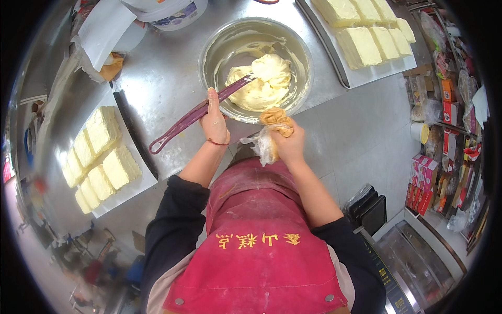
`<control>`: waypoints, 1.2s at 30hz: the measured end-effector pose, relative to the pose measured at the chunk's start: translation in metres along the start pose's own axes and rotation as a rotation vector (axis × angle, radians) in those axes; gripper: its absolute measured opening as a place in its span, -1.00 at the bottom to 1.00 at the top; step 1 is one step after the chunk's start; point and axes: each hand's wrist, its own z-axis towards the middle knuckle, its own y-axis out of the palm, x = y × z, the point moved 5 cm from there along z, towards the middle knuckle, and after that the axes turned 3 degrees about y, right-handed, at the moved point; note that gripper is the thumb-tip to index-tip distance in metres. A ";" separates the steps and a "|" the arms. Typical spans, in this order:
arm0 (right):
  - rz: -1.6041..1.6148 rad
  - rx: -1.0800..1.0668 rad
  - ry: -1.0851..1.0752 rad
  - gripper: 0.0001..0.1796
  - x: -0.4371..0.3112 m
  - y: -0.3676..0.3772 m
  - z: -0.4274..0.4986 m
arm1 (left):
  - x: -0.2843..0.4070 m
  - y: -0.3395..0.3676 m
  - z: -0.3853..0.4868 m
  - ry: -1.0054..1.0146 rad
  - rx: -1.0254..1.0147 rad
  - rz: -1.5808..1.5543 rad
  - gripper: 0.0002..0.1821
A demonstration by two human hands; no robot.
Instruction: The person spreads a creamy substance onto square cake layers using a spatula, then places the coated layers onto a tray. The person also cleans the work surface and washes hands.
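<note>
A steel mixing bowl (306, 74) holds pale yellow cream (261, 96) and stands near the edge of the metal worktop (160, 66). Across its left rim slants a purple spatula (184, 122), its head sunk in the cream. My left hand (215, 119) is at the bowl's left rim, thumb up along the spatula's handle; its other fingers are hidden, so its grip cannot be told. Smears of cream show on that hand. In my right hand (288, 141), just outside the bowl's near rim, are a crumpled brown piping bag (275, 117) and clear plastic film (264, 147).
Cream-covered cake blocks (362, 47) stand on a tray (343, 80) at upper right. More such blocks (102, 127) sit on a tray (147, 182) at left. White tubs (170, 15) stand at upper left. Shelves with packages (451, 114) line the right side.
</note>
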 end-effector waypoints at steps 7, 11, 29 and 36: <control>0.096 0.041 0.005 -0.73 0.000 0.059 -0.019 | 0.002 -0.006 0.006 -0.062 -0.023 0.088 -0.60; 0.160 -0.004 0.034 -0.72 -0.001 0.084 -0.020 | 0.017 -0.018 0.013 -0.098 -0.151 0.337 -0.48; 1.111 -0.509 0.621 -0.68 -0.048 0.168 -0.034 | 0.014 -0.104 -0.067 -0.059 -0.277 -0.354 -0.46; 0.434 -0.362 -0.262 -0.65 -0.069 0.182 -0.057 | 0.041 -0.099 -0.084 -0.062 -0.129 -0.534 -0.51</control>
